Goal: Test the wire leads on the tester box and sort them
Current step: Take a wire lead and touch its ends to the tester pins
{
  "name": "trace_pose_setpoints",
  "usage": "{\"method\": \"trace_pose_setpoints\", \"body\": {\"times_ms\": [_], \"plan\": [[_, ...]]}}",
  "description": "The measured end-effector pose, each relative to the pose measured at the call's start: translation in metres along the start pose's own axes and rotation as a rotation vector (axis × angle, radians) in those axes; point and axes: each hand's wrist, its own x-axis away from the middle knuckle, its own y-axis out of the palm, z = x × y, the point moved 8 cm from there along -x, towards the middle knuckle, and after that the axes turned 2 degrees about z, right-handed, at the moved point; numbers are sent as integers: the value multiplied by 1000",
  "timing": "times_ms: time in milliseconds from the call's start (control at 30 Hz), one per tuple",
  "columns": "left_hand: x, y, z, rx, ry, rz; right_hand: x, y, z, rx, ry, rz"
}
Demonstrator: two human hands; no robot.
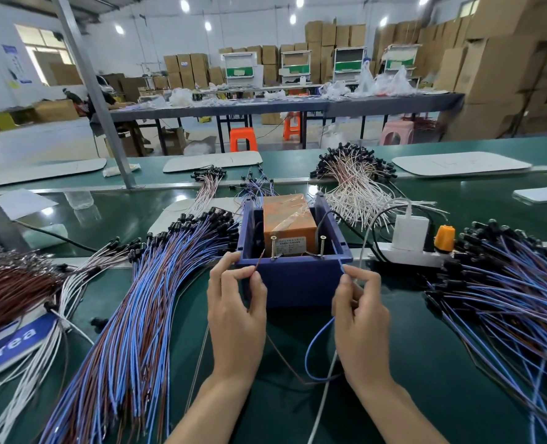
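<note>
While both hands work at the near wall of the blue tester box (297, 286), the head view shows one box, with one orange block (289, 219) inside it and two upright screws (273, 248) on its near rim. Six heaps of leads ring the box: two to its left, the nearer a big blue-and-brown heap (137, 315); one to its right (506, 299); and one large pale heap (352, 184) plus two small ones behind it. One power strip (406, 256) lies just right of the box.

Bare green table (297, 411) runs in front of the box, between the left and right heaps; one white cable (326, 379) crosses it.

The left hand (235, 312) pinches a brown wire (256, 265) between thumb and forefinger, its tip near the left screw. The right hand (360, 315) pinches a blue wire (321, 331) likewise, its tip by the box's right near corner. Both forearms reach in from the near edge.
</note>
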Motion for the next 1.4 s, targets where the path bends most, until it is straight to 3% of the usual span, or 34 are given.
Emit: {"method": "trace_pose_setpoints", "body": {"times_ms": [167,1400], "plan": [[-1,1,7,-66,80,-2,-2,0,3,-30,29,-13],[-2,-4,11,-128,132,31,1,0,2,-11,55,-56]]}}
